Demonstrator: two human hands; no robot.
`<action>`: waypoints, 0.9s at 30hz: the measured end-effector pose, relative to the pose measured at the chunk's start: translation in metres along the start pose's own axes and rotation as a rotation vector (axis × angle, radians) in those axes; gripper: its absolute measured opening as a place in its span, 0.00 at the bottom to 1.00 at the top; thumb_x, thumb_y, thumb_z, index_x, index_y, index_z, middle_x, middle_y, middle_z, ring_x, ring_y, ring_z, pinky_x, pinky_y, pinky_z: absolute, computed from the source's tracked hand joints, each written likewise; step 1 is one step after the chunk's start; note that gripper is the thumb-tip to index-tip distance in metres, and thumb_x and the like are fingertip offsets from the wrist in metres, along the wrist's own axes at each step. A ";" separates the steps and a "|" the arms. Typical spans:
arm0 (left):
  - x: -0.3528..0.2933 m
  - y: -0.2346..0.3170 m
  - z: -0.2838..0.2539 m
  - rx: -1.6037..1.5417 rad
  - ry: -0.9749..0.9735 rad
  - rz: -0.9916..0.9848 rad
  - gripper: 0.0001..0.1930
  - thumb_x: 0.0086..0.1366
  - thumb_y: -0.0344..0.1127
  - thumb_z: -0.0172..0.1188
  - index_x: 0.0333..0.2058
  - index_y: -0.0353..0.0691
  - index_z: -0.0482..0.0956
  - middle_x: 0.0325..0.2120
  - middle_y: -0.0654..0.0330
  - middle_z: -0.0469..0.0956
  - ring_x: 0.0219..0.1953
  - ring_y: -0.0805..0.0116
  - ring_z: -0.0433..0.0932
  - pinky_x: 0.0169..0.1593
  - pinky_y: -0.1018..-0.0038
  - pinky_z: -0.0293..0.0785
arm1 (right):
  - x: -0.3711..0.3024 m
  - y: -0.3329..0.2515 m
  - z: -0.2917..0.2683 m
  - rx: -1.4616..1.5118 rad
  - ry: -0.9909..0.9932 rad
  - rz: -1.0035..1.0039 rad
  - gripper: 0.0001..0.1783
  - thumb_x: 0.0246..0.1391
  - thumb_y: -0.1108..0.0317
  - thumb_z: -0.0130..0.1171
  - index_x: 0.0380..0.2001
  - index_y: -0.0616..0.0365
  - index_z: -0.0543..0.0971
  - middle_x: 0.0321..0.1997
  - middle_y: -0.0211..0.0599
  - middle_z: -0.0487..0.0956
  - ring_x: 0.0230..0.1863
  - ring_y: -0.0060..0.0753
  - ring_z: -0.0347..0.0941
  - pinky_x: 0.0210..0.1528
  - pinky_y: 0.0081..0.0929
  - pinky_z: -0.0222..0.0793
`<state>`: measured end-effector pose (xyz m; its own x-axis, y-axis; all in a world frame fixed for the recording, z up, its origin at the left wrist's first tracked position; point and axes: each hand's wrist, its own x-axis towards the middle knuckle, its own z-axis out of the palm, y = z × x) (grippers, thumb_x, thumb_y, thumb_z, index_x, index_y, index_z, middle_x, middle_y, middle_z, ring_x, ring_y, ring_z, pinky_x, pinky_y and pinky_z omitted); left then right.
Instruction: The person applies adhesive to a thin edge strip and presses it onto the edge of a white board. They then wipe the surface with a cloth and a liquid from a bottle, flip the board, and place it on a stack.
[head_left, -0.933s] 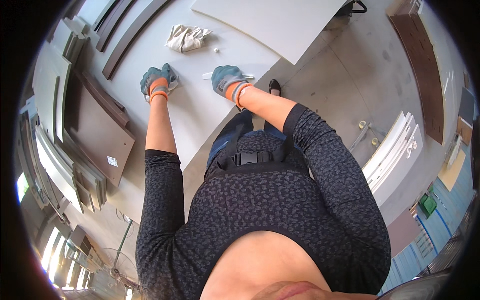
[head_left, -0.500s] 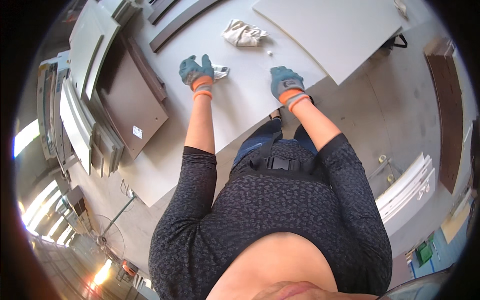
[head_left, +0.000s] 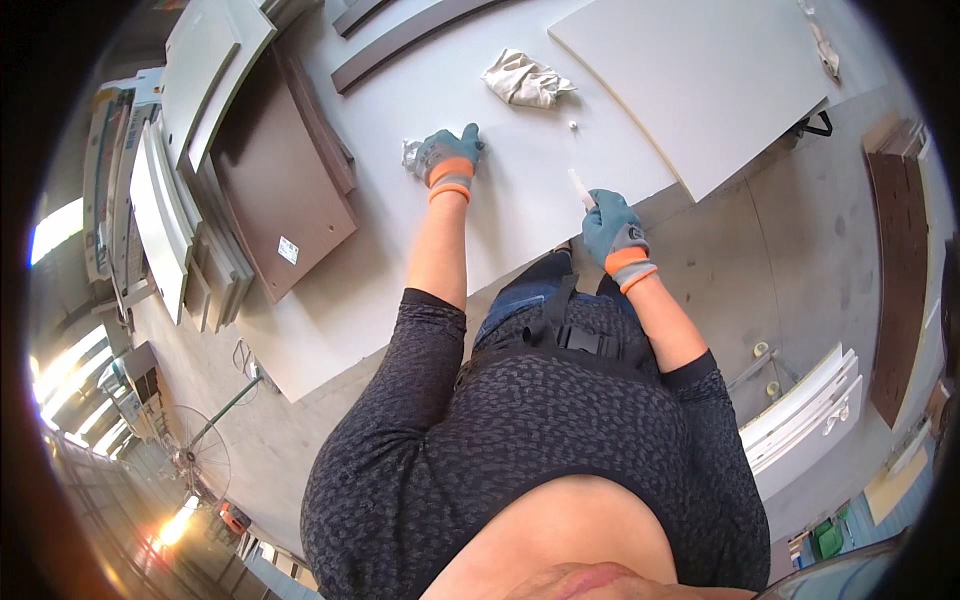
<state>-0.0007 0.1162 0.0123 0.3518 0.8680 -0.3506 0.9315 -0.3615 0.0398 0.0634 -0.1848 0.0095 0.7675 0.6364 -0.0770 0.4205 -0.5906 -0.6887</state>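
Head view: your right hand curled round slim white stick, likely leaving its 11-o'clock tip free; left hand meets crumpled wrap at 9 o'clock, can't tell grip.

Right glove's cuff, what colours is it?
Glove cuff: orange with a grey band; head view shows it best.

I see the left hand and right hand in teal-and-grey gloves with bright orange cuffs, and the black top is flecked all over in grey. A white stick, a creamy cloth and a whitish-grey table catch my eye, while the panel with the white label looks deep brown.
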 end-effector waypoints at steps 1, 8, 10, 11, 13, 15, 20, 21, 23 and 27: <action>-0.002 0.001 0.003 -0.020 0.057 -0.017 0.32 0.62 0.68 0.57 0.39 0.42 0.89 0.42 0.47 0.87 0.48 0.46 0.84 0.59 0.56 0.74 | 0.000 0.001 -0.002 0.018 0.010 -0.007 0.15 0.56 0.72 0.54 0.47 0.58 0.81 0.44 0.57 0.83 0.43 0.63 0.81 0.45 0.52 0.78; 0.011 -0.005 0.021 -0.070 0.159 -0.046 0.27 0.64 0.59 0.57 0.46 0.40 0.86 0.49 0.46 0.83 0.55 0.48 0.80 0.61 0.56 0.73 | 0.006 -0.012 -0.026 0.294 0.034 -0.037 0.17 0.61 0.67 0.55 0.50 0.60 0.82 0.42 0.55 0.84 0.43 0.58 0.81 0.46 0.45 0.77; 0.006 0.007 0.021 0.002 0.196 0.045 0.27 0.67 0.57 0.54 0.46 0.38 0.85 0.50 0.48 0.82 0.56 0.50 0.79 0.60 0.59 0.74 | 0.010 -0.016 -0.042 0.326 0.040 -0.032 0.16 0.62 0.67 0.55 0.49 0.61 0.82 0.40 0.54 0.84 0.42 0.56 0.81 0.46 0.44 0.77; 0.002 0.011 0.021 -0.010 0.223 0.067 0.26 0.67 0.56 0.55 0.45 0.38 0.85 0.51 0.48 0.80 0.57 0.50 0.78 0.59 0.57 0.74 | 0.010 -0.016 -0.048 0.351 0.039 -0.008 0.16 0.63 0.66 0.54 0.49 0.62 0.83 0.39 0.54 0.84 0.41 0.56 0.81 0.45 0.43 0.77; -0.001 0.016 0.020 0.065 0.290 0.084 0.26 0.66 0.56 0.56 0.45 0.37 0.85 0.50 0.48 0.80 0.55 0.48 0.78 0.58 0.56 0.74 | 0.013 -0.016 -0.063 0.395 0.025 -0.009 0.16 0.64 0.66 0.52 0.47 0.64 0.83 0.36 0.51 0.84 0.36 0.46 0.82 0.41 0.38 0.77; -0.008 0.021 0.021 0.045 0.447 0.133 0.21 0.64 0.50 0.61 0.41 0.36 0.85 0.48 0.47 0.79 0.53 0.44 0.77 0.55 0.52 0.75 | 0.012 -0.021 -0.077 0.558 -0.051 0.118 0.16 0.65 0.66 0.52 0.46 0.65 0.83 0.35 0.48 0.84 0.33 0.37 0.81 0.37 0.34 0.77; -0.022 0.022 0.021 -0.448 0.645 0.390 0.15 0.64 0.40 0.68 0.44 0.37 0.80 0.44 0.48 0.83 0.42 0.52 0.83 0.46 0.59 0.79 | 0.008 -0.021 -0.114 0.667 -0.162 0.184 0.19 0.69 0.69 0.49 0.56 0.68 0.78 0.39 0.33 0.82 0.32 0.18 0.75 0.36 0.20 0.75; -0.031 0.025 0.021 -0.661 0.501 0.385 0.13 0.67 0.37 0.65 0.46 0.36 0.79 0.43 0.51 0.83 0.41 0.57 0.83 0.44 0.64 0.79 | 0.005 -0.025 -0.123 0.711 -0.174 0.205 0.19 0.69 0.69 0.49 0.56 0.68 0.78 0.40 0.34 0.83 0.33 0.18 0.75 0.37 0.20 0.75; -0.055 0.040 0.017 -1.042 0.159 0.436 0.12 0.72 0.30 0.58 0.52 0.35 0.77 0.44 0.56 0.83 0.41 0.67 0.82 0.43 0.72 0.79 | 0.005 -0.031 -0.144 0.789 -0.190 0.245 0.19 0.69 0.70 0.49 0.57 0.68 0.78 0.42 0.36 0.83 0.33 0.19 0.76 0.38 0.21 0.76; -0.172 0.087 -0.045 -1.526 -0.176 0.667 0.21 0.74 0.25 0.53 0.64 0.32 0.68 0.51 0.53 0.80 0.44 0.69 0.82 0.49 0.72 0.79 | -0.001 -0.036 -0.180 0.706 -0.026 -0.009 0.18 0.65 0.78 0.49 0.54 0.70 0.79 0.40 0.44 0.86 0.32 0.25 0.80 0.37 0.26 0.78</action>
<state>0.0237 -0.0488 0.1182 0.7809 0.6245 0.0123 -0.1001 0.1057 0.9894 0.1341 -0.2537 0.1643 0.7497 0.6570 -0.0800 0.0057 -0.1273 -0.9918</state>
